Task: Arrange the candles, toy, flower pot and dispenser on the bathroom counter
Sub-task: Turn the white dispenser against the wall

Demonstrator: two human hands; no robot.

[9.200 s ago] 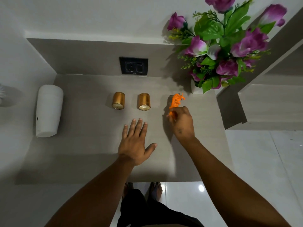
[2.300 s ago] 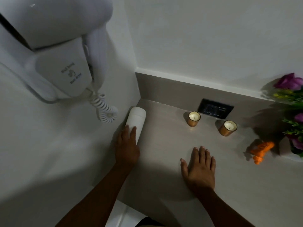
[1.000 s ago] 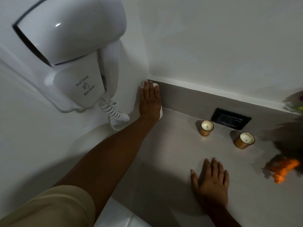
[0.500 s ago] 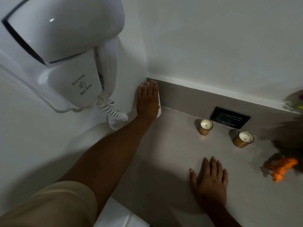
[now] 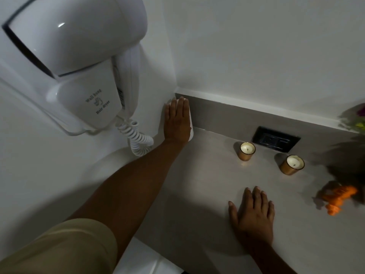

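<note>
Head camera, and I'm looking down into the corner of the counter (image 5: 197, 184). Far left, up at ten o'clock, the wall-hung hair dryer (image 5: 79, 62) fills the frame, its coiled cord (image 5: 136, 139) dangling at about nine. Next along, my left hand (image 5: 176, 121) is stretched out to eleven o'clock, fingers straight and held together, palm laid flat against the white dispenser (image 5: 190, 123), which stands tucked into the corner where the two walls meet; only a thin edge of it shows past the hand, so I can't tell whether the fingers are gripping it. Moving right, two gold candles: first candle (image 5: 247, 151) at one o'clock, second candle (image 5: 293, 165) just beyond at two, both upright, with the black socket (image 5: 275, 139) behind them. My right hand (image 5: 253, 212) lies flat on the counter at four o'clock, fingers slightly apart, holding nothing. Far right, the orange toy (image 5: 338, 196) at three, and the flower pot's blooms (image 5: 360, 119) just clip the edge.
</note>
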